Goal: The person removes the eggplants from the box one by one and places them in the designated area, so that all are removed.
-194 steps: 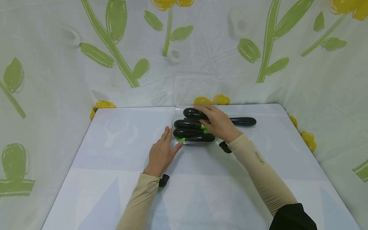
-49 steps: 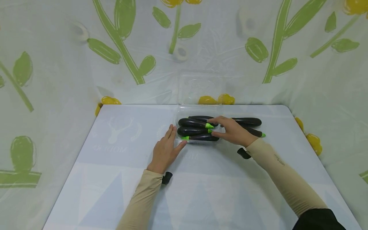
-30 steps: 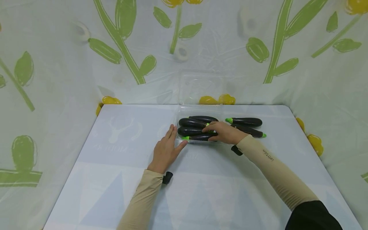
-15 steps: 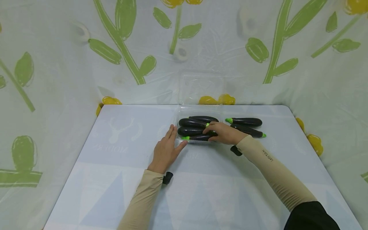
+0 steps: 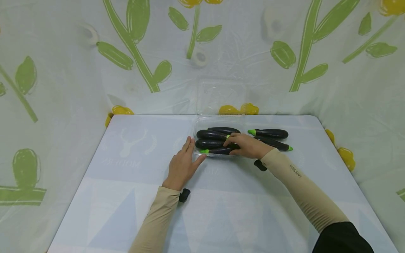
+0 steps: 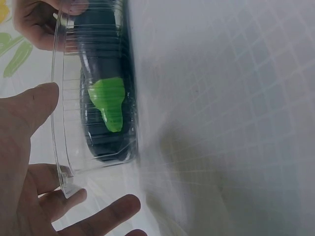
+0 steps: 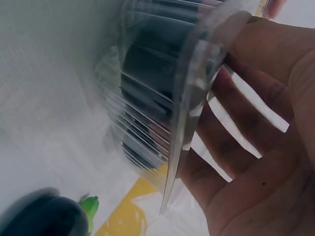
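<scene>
A clear plastic clamshell box (image 5: 196,123) holds several dark eggplants, green-stemmed, lying side by side. My right hand (image 5: 247,146) reaches over the box's right side, its fingers and thumb bent around the thick right end of the frontmost eggplant (image 5: 218,151). Part of that grip is hidden behind the rim in the right wrist view. At the box's left front corner rests my left hand (image 5: 180,167), fingers straight along the left wall and thumb at the front. The left wrist view shows that eggplant's green stem (image 6: 109,101) through the clear wall.
Two more eggplants lie on the table right of the box, one behind (image 5: 271,134) and one nearer (image 5: 273,143). The box's raised lid (image 5: 221,93) stands against the patterned curtain (image 5: 240,52) at the table's back edge.
Earlier my right hand held an eggplant at the back of the box; a second eggplant now lies on the table at right. The right hand has since come to the front eggplant.
</scene>
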Tool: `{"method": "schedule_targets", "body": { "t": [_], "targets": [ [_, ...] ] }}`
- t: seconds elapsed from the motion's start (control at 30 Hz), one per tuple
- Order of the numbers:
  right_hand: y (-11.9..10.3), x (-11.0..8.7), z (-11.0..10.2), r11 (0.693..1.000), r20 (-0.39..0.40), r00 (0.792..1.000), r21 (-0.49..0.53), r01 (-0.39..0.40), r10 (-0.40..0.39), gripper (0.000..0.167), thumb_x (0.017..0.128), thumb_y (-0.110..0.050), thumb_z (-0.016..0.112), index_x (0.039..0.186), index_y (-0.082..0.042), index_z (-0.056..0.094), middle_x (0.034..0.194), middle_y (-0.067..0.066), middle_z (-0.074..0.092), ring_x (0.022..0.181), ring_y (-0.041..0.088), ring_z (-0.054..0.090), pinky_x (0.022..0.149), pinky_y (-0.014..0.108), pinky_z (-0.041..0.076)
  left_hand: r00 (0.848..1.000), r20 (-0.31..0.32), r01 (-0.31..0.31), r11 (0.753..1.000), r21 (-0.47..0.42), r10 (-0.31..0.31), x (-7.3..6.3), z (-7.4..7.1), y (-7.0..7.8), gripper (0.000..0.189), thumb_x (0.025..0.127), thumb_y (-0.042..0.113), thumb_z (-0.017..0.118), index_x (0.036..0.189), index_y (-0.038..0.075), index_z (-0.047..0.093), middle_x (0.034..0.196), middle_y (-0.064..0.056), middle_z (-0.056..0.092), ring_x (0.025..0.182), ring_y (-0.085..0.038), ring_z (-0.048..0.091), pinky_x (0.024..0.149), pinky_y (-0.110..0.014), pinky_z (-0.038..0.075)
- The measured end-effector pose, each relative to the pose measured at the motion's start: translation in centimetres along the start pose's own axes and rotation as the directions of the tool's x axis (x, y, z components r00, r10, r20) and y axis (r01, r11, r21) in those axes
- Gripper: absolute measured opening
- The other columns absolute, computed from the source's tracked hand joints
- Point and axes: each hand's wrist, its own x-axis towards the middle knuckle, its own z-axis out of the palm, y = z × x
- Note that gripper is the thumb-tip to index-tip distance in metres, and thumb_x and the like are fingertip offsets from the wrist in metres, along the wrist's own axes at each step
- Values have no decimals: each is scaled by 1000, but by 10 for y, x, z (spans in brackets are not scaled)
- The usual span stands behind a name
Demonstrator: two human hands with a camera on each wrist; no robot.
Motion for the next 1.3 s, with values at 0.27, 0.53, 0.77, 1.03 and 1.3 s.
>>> {"method": "schedule_targets", "body": {
  "t": [0.27,0.53,0.77,1.03,1.3],
  "targets": [
    [0,-3,-2,1000,-22,1000,-25,6,-6,36,90,-18,79,125,-12,71,123,1,69,115,23,61,100,42,48,1000,-12,-10,1000,3,10,0,0,0,82,97,55,62,155,2,40,160,-15,36,106,-41,67,80,-52,55],
    [2,-9,-2,999,-44,998,-29,40,-41,43,92,-20,77,132,-12,68,132,4,66,124,27,57,104,45,46,1000,16,8,1000,5,-8,0,-1,1,83,97,57,60,156,2,38,162,-14,33,110,-41,65,83,-52,54],
    [3,-13,-2,998,-73,996,-30,59,-61,42,91,-19,78,132,-12,68,133,6,65,125,28,57,104,46,46,999,35,21,1000,4,-21,0,-1,1,83,98,58,58,156,3,36,163,-14,32,116,-41,63,87,-53,53],
    [-1,-17,-2,1000,-85,996,1,26,-26,42,93,-19,75,133,-12,67,135,4,64,127,24,58,105,43,46,999,40,27,1000,-2,-27,1,-1,2,82,99,57,58,157,3,36,163,-14,31,118,-42,62,89,-54,52],
    [-5,-27,-6,996,-187,979,-53,69,-78,43,92,-16,77,134,-13,66,134,3,64,126,23,58,103,43,48,999,33,27,1000,-6,-27,-1,0,3,83,97,57,60,156,3,37,163,-14,32,118,-42,62,89,-54,52]
  ]
}}
